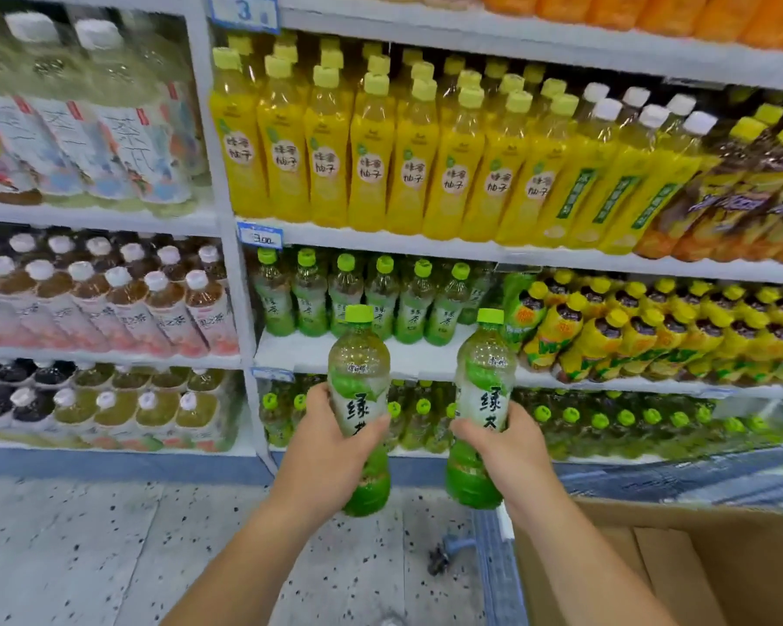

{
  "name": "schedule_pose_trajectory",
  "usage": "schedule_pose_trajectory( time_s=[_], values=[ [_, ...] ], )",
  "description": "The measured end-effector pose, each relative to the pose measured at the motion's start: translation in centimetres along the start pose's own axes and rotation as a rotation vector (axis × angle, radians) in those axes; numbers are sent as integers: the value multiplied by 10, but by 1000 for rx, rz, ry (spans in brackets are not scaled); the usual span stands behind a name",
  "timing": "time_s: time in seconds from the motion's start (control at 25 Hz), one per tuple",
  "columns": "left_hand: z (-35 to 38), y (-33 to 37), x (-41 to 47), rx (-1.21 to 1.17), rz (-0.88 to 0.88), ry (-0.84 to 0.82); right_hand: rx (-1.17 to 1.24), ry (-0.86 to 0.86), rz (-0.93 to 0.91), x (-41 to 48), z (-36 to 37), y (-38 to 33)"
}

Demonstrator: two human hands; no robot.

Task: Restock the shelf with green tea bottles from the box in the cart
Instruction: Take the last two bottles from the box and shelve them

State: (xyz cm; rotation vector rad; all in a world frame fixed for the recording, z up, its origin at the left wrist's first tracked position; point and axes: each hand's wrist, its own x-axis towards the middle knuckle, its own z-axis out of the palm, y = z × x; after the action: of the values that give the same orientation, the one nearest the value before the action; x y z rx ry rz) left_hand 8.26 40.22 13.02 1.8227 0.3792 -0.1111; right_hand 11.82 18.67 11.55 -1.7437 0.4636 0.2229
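My left hand (331,449) grips one green tea bottle (359,377) upright around its label. My right hand (505,445) holds a second green tea bottle (483,372) the same way. Both bottles have lime green caps and hang in the air in front of the white shelf (407,354). On that shelf a row of green tea bottles (371,300) stands at the back, with bare white board in front of it. The open cardboard box (697,567) sits at the lower right in the cart.
Yellow drink bottles (380,160) fill the shelf above. Yellow-capped bottles (652,327) lie tilted to the right of the green tea row. A lower shelf holds more green-capped bottles (606,422). The blue cart frame (493,558) stands on speckled floor (109,535).
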Motion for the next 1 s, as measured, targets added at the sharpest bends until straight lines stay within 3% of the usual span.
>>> schedule_pose_trajectory(
  time_s=[0.36, 0.64, 1.0],
  values=[
    [35, -70, 153, 62, 103, -69, -9, 156, -103, 133, 30, 66],
    [82, -77, 246, 37, 418, -168, 37, 339, -306, 213, 48, 61],
    [126, -111, 298, 83, 808, -36, 91, 482, -645, 295, 53, 94]
  ],
)
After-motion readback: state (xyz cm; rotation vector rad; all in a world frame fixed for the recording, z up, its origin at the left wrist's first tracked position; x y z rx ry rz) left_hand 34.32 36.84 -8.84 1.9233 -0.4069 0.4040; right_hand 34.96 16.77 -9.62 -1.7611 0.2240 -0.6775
